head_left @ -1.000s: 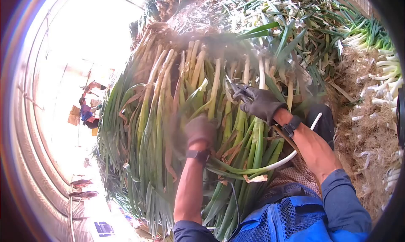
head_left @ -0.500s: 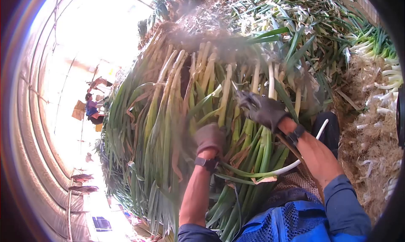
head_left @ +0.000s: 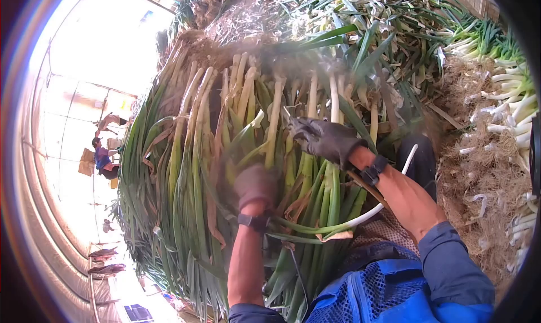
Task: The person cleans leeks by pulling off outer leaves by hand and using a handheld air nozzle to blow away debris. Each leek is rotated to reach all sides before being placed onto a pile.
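A broad heap of long green onions lies before me, pale stalks at the far end and leaves toward me. My left hand, gloved and motion-blurred, is closed low over the leaves. A green leaf with a pale cut-looking tip sticks out beyond it. My right hand, in a dark glove, is just right of the left, over the stalks; its fingers are bent together, with a small thin pale thing at their tips that I cannot make out. One separate green onion curves below both hands, its leaf end passing behind my left wrist.
Loose leaf trimmings are piled at the back. At right, onions with white stalks lie by a mass of dry roots. Another person is far off at left, near a cardboard box.
The whole view has shifted, so the heap sits further left in the frame. Both hands stay at about the same place over the onions, the right one slightly changed in pose.
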### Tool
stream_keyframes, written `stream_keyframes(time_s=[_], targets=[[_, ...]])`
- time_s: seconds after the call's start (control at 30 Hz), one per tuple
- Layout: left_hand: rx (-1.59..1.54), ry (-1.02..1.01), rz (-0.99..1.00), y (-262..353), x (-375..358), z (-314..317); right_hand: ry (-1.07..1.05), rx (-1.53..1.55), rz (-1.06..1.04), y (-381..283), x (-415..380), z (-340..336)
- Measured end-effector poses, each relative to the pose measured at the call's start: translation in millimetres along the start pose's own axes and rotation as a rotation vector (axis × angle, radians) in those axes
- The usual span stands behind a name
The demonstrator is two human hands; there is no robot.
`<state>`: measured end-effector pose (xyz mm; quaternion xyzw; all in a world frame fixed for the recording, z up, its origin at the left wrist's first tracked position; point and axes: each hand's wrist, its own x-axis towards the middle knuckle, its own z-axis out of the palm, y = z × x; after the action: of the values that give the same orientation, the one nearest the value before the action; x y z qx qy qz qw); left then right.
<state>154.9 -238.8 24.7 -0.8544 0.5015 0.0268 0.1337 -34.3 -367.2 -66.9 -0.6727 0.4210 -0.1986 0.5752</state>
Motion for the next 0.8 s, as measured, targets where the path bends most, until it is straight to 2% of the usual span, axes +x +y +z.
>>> stream_keyframes(time_s=[0.1, 0.13, 0.23, 0.27, 0.37, 0.4, 0.47, 0.53, 0.57, 0.6, 0.7, 0.73, 0.77, 0.8], targets=[[-0.011, -0.023, 0.020, 1, 0, -4, -0.017, -0.063, 0.027, -12, -41, -12], [-0.025, -0.046, 0.033, -2, 1, -5, -0.085, 0.013, 0.048, -27, -60, -21], [-0.013, -0.135, 0.021, 0, -2, -13, -0.216, -0.051, -0.055, -15, -89, -13], [-0.001, -0.166, 0.007, 1, -3, -16, -0.203, -0.167, -0.089, -12, -97, -17], [-0.016, -0.226, 0.027, -7, -3, -5, -0.061, 0.026, -0.057, -7, -105, -30], [-0.049, -0.232, 0.053, -7, -9, -5, -0.019, 0.044, -0.102, 26, -87, -22], [-0.115, -0.242, 0.111, 0, -24, -5, -0.055, 0.105, -0.105, 23, -89, -25], [-0.139, -0.280, 0.167, 14, -40, -22, -0.159, 0.180, -0.115, -7, -107, -32], [-0.153, -0.297, 0.198, 18, -44, -27, -0.157, 0.216, -0.165, -1, -102, -24], [-0.039, -0.351, 0.224, 17, -37, -24, -0.155, 0.250, -0.216, 12, -93, -13], [-0.379, -0.388, 0.079, 11, -47, -66, -0.093, 0.087, -0.157, 6, -84, -27], [-0.549, -0.212, 0.126, -7, -35, -49, -0.063, 0.020, -0.087, -3, -82, -35], [-0.471, -0.037, 0.132, -24, -18, -35, -0.034, -0.046, -0.015, -12, -84, -40], [-0.391, 0.135, 0.137, -33, -1, -35, -0.062, 0.097, 0.008, -25, -91, -40]])
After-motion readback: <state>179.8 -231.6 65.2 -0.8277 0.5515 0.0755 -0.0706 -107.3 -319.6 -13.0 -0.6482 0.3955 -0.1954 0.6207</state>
